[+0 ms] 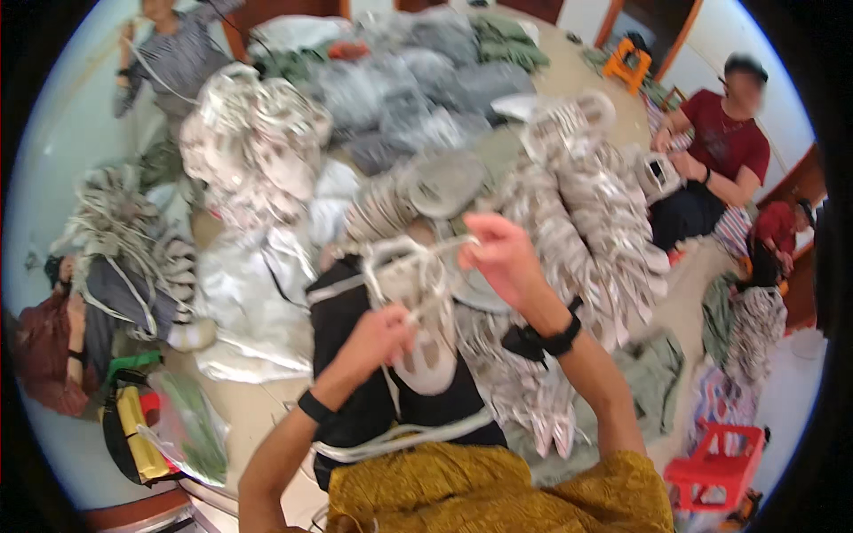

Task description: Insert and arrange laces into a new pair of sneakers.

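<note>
Mustard clothing [426,480], shoe [411,282] between hands [378,340]

Pale walls [55,209] surround a beige floor [569,71]. A doorway [647,27] with a brown frame stands at the back right, near an orange stool [628,64]; a red stool [715,469] sits at lower right.

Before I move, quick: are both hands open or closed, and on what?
Left hand: closed, pinching pale lacing above the pale shoe.
Right hand: closed, pinching pale lacing too; same strand or not, cannot tell.
</note>
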Demonstrator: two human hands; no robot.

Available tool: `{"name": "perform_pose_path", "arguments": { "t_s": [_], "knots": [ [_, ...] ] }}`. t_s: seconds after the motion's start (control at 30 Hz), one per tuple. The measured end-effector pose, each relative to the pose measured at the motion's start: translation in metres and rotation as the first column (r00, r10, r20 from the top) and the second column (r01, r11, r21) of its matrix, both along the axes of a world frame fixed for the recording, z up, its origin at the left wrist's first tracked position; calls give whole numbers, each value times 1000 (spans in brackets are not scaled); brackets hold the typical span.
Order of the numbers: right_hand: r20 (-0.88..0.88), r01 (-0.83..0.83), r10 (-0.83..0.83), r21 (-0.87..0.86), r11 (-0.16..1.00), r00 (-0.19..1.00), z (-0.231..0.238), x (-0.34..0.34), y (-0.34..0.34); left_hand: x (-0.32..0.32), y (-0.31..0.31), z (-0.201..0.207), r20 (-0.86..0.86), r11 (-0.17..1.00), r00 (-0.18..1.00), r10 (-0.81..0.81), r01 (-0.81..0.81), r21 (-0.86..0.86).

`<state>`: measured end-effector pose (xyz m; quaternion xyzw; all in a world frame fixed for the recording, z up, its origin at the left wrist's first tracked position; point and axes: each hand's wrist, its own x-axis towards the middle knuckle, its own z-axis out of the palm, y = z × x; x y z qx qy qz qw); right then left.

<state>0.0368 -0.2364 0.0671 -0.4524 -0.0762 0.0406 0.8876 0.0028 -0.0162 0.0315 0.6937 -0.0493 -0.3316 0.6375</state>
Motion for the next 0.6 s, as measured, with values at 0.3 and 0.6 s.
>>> {"name": "perform_pose_path", "arguments": {
  "t_s": [0.3, 0.6],
  "knots": [
    [307, -230, 182, 127, 965, 934, 91, 8, -15, -1, 84, 123, 16, 848, 952, 304, -263, -460],
    [475, -56, 153, -211, 976, 867, 211, 33, 3, 32, 120, 249, 510, 876, 734, 449, -248, -414]
  ]
}}
